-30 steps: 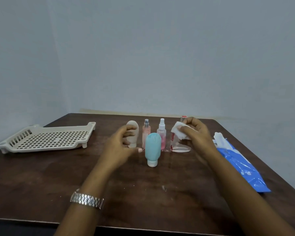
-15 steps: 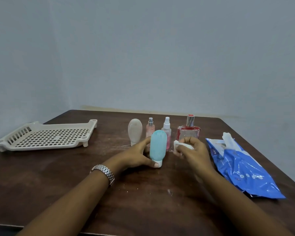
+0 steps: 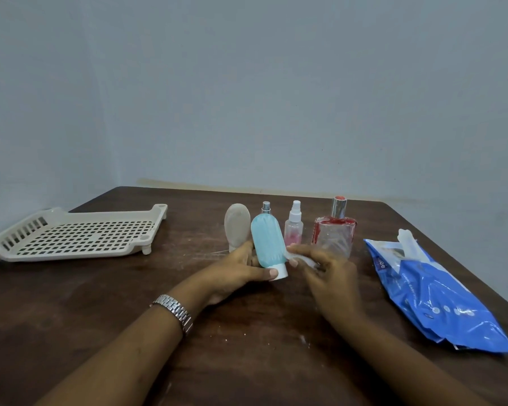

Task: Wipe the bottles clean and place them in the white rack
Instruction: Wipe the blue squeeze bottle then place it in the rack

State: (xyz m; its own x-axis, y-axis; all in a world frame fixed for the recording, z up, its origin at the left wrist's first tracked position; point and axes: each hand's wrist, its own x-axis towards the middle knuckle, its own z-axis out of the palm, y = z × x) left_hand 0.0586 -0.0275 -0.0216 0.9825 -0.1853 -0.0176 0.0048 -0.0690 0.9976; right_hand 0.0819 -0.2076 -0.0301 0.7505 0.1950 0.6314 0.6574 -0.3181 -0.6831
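blue bottle (image 3: 268,243) now aslant, left hand (image 3: 235,273)

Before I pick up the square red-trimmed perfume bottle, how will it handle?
The perfume bottle looks like clear glass, so it is probably heavy for its size and breakable if dropped. Its broad, flat-sided body should stand steady and is unlikely to roll. The smooth sides may slip in a loose grip.

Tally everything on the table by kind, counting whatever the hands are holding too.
Squeeze bottles: 2, the teal squeeze bottle and the beige squeeze bottle
Spray bottles: 2, the silver-capped spray bottle and the white-capped spray bottle
Perfume bottle: 1
White rack: 1
Blue wipes pack: 1
Loose wipe: 1
Total: 8
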